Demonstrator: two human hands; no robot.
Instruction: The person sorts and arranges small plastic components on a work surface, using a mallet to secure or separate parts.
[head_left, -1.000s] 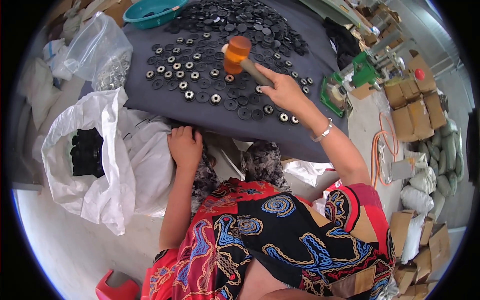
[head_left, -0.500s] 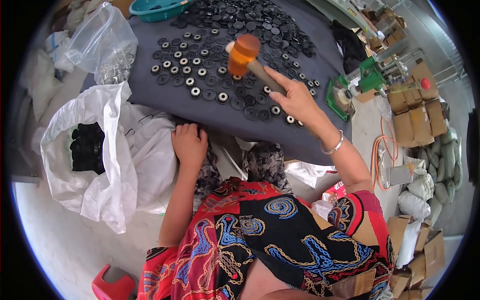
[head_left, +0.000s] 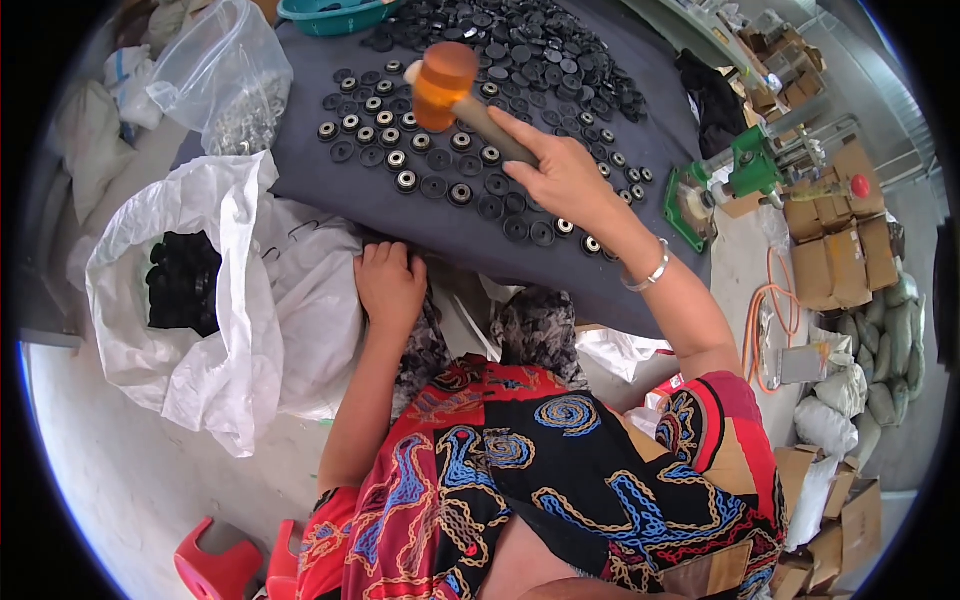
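Cloth [head_left: 330, 188] bears black discs [head_left: 553, 72], cartons [head_left: 840, 262] pile rightward, right fingers [head_left: 522, 138] wrap a mallet [head_left: 440, 92], left fingers [head_left: 386, 256] bend, their hold unclear.

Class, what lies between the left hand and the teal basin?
The head view shows dark cloth with black discs, some with shiny centres, between the left hand and the basin.

You have bare cloth [head_left: 345, 197] along the near edge. Discs [head_left: 433, 187] crowd beyond it; a green press [head_left: 750, 165] blocks your right.
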